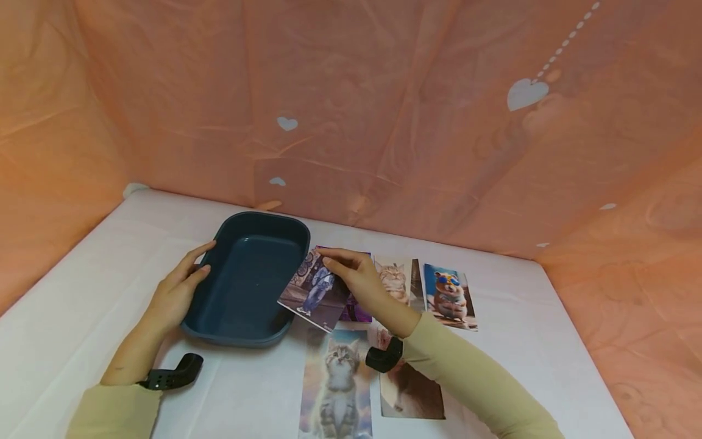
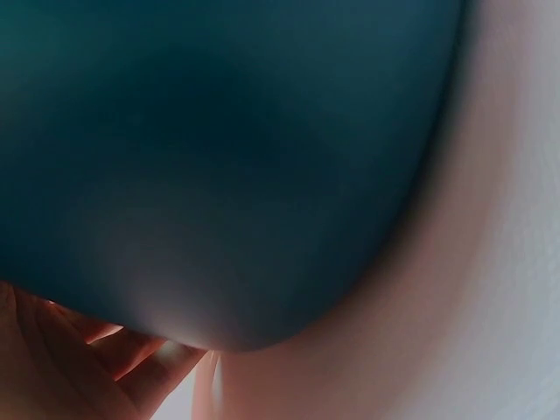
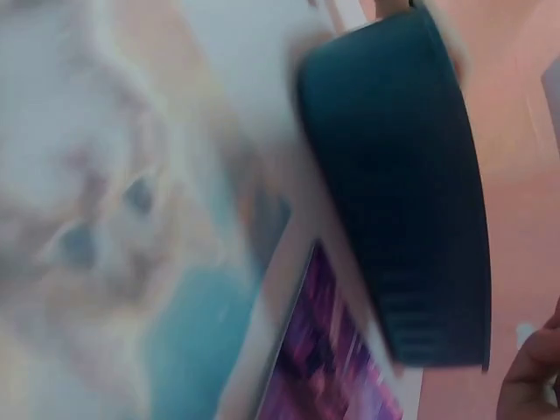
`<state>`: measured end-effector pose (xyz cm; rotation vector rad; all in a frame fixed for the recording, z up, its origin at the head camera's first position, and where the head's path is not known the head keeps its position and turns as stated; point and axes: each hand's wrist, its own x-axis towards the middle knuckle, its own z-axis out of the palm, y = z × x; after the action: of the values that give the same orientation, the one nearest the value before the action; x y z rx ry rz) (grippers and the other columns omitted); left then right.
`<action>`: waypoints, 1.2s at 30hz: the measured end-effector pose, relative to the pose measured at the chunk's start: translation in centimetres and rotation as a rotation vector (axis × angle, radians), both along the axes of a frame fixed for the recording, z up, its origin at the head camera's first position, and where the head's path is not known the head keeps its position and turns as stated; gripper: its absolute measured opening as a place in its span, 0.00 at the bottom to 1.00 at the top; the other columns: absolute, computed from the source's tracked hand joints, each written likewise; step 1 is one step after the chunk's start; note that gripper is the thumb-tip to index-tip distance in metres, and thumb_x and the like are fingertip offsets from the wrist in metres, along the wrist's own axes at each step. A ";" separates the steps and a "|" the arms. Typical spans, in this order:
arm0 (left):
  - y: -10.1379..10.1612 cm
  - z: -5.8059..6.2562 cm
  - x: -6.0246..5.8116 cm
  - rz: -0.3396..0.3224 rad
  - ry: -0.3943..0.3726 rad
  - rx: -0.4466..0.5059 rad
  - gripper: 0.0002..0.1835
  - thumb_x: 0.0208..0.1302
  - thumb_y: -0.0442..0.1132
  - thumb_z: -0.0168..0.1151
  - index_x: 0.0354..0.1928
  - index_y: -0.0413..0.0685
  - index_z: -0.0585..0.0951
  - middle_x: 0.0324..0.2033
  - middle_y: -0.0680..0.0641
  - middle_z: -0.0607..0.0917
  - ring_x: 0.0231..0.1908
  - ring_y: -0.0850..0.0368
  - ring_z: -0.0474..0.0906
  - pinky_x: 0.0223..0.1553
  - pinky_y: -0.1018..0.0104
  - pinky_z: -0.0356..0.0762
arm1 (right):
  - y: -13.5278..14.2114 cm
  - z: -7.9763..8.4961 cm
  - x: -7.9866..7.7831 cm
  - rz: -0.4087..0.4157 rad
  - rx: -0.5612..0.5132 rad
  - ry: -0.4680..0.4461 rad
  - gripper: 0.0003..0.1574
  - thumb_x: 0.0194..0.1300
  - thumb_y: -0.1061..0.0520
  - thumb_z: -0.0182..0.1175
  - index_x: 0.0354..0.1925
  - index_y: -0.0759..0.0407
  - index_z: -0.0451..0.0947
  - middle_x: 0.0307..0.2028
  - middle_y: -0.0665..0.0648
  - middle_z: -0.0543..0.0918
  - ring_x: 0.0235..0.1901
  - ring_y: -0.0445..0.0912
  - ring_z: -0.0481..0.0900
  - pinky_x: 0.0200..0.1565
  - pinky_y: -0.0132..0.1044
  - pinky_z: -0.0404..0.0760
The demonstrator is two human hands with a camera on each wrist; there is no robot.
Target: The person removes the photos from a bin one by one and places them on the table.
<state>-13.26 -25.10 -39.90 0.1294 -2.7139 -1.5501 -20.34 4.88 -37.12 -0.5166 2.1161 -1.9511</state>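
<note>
A dark teal rectangular tray (image 1: 247, 292) with rounded corners is at the left of the table. My left hand (image 1: 175, 292) grips its left side, with the thumb at the rim; in the left wrist view the fingers (image 2: 157, 363) lie against its outer wall. My right hand (image 1: 364, 280) pinches the top edge of a picture card (image 1: 315, 292) that shows a figure in blue clothes. This card hangs tilted, its left corner overlapping the tray's right rim in the head view. Behind it lies a purple picture card (image 1: 359, 312), partly hidden.
A kitten picture (image 1: 340, 378) lies at the front. Beside it is a brownish animal picture (image 1: 411, 396), partly under my right forearm. Further right are a cat picture (image 1: 390, 277) and a hamster picture (image 1: 450, 299). Orange cloth (image 1: 384, 122) with hearts surrounds the white table (image 1: 504, 366).
</note>
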 end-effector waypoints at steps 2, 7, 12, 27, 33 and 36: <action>0.0 0.0 0.0 -0.001 0.005 -0.002 0.28 0.76 0.52 0.37 0.75 0.60 0.53 0.67 0.25 0.59 0.64 0.27 0.56 0.57 0.30 0.52 | 0.9 -0.1 0.0 -0.013 0.039 -0.019 0.19 0.67 0.61 0.57 0.54 0.67 0.78 0.56 0.62 0.80 0.46 0.36 0.77 0.45 0.28 0.75; 0.0 0.0 0.1 -0.002 0.015 -0.001 0.28 0.76 0.53 0.37 0.75 0.60 0.53 0.65 0.25 0.61 0.64 0.28 0.57 0.57 0.31 0.53 | 3.2 -0.2 0.1 -0.031 0.113 -0.049 0.19 0.68 0.59 0.58 0.55 0.63 0.79 0.57 0.59 0.79 0.49 0.40 0.76 0.47 0.30 0.75; -0.1 -0.1 0.1 -0.002 0.020 -0.003 0.28 0.76 0.52 0.37 0.75 0.59 0.53 0.64 0.24 0.62 0.63 0.27 0.58 0.57 0.31 0.54 | 5.2 -0.7 0.0 -0.056 0.112 -0.057 0.20 0.68 0.59 0.57 0.57 0.64 0.77 0.59 0.60 0.78 0.56 0.45 0.75 0.52 0.32 0.75; 0.3 -0.1 -0.4 -0.015 -0.009 0.009 0.29 0.76 0.54 0.37 0.75 0.62 0.51 0.68 0.25 0.57 0.66 0.26 0.53 0.58 0.28 0.50 | 11.9 -2.2 0.1 -0.064 0.278 -0.038 0.22 0.69 0.58 0.56 0.58 0.66 0.76 0.61 0.64 0.75 0.64 0.53 0.69 0.59 0.42 0.72; -0.2 -0.1 -0.1 -0.010 -0.018 -0.010 0.28 0.77 0.53 0.36 0.75 0.61 0.50 0.67 0.22 0.57 0.65 0.23 0.53 0.56 0.27 0.51 | 14.2 -2.6 0.7 0.011 0.342 -0.041 0.23 0.68 0.55 0.58 0.57 0.67 0.76 0.59 0.65 0.76 0.54 0.38 0.74 0.51 0.31 0.75; -0.3 -0.2 -0.2 -0.012 -0.025 -0.007 0.28 0.76 0.53 0.36 0.75 0.62 0.50 0.66 0.22 0.57 0.65 0.23 0.53 0.57 0.27 0.51 | 15.4 -2.7 1.2 0.008 0.364 -0.026 0.22 0.68 0.56 0.58 0.56 0.67 0.77 0.58 0.66 0.77 0.51 0.34 0.75 0.51 0.31 0.75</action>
<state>-13.45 -25.37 -40.12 0.1329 -2.7441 -1.5519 -19.15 20.29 -39.78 -0.4229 2.3710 -1.5048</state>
